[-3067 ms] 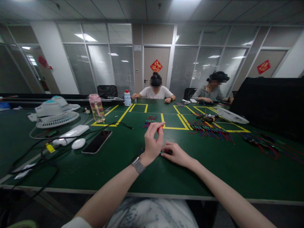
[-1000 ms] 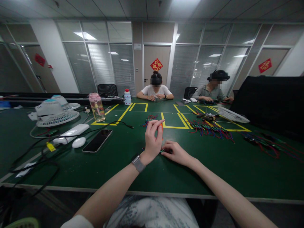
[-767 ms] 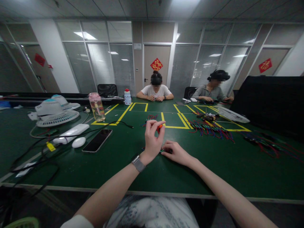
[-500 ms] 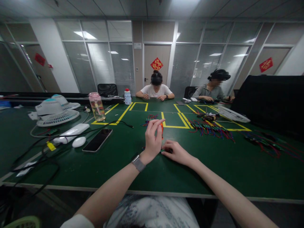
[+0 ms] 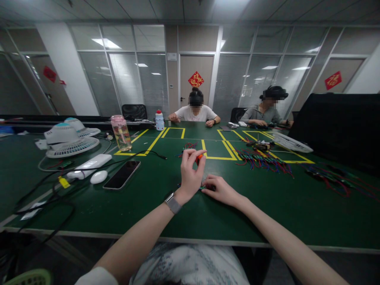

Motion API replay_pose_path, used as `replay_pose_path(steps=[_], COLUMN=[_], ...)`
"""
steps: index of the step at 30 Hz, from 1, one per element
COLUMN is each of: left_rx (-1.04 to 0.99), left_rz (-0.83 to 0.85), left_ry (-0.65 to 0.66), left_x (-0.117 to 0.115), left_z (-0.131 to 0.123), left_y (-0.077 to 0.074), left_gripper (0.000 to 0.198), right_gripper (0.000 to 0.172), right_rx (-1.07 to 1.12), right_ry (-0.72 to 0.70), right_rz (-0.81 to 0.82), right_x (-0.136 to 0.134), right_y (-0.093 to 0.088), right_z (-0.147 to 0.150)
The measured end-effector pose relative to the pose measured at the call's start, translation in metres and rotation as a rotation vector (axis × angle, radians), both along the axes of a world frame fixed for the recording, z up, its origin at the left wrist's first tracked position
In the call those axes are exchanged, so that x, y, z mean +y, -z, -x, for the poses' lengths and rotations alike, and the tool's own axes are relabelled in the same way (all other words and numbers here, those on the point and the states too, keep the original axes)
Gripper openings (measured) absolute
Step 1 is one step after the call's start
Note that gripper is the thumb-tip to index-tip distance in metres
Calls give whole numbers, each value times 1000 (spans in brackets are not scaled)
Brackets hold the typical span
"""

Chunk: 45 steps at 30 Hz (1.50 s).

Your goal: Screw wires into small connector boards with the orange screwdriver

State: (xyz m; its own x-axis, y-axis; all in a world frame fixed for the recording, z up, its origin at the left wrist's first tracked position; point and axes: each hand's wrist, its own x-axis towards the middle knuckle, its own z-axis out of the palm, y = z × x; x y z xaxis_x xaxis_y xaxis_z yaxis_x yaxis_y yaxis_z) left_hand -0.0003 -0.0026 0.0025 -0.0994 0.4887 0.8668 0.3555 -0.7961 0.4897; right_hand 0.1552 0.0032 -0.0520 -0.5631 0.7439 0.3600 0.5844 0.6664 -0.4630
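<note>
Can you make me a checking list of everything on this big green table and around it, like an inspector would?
Surface: green table with yellow tape boxes.
Job's things: orange-handled tool; small green part lying on the table.
Clutter: phone, mouse, pink bottle, white fans, wire bundles.
Hands: left hand pinches the orange-handled tool; right hand holds the small green part down.
Cables: black cables loop near the left edge.
Surroundings: two people sit across, one person and another person; glass walls; door with a red sign.
</note>
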Motion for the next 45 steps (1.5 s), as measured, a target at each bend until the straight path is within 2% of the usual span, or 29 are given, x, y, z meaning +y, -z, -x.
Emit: replay_pose_path(steps=[6, 16, 21, 24, 34, 39, 42, 45], left_rx=[-15, 12, 19, -9, 28, 29, 12, 15], left_rz=[10, -30, 2, -2, -23, 17, 15, -1], left_ry=[116, 0, 96, 130, 10, 113, 157, 136], left_x=[0, -1, -1, 0, -1, -1, 0, 1], left_z=[0, -1, 1, 1, 0, 1, 0, -1], left_y=[-1, -1, -1, -1, -1, 0, -1, 0], left_gripper=[28, 13, 27, 27, 15, 28, 28, 24], right_gripper=[11, 11, 12, 12, 11, 11, 11, 11], right_rx=[-6, 1, -7, -10, -3, -3, 1, 3], right_ry=[-3, 3, -3, -8, 0, -9, -15, -10], right_rz=[-3, 12, 4, -2, 12, 3, -2, 6], right_x=[0, -2, -1, -1, 0, 2, 2, 1], right_y=[-1, -3, -2, -2, -1, 2, 2, 1], right_z=[0, 1, 1, 1, 0, 0, 0, 0])
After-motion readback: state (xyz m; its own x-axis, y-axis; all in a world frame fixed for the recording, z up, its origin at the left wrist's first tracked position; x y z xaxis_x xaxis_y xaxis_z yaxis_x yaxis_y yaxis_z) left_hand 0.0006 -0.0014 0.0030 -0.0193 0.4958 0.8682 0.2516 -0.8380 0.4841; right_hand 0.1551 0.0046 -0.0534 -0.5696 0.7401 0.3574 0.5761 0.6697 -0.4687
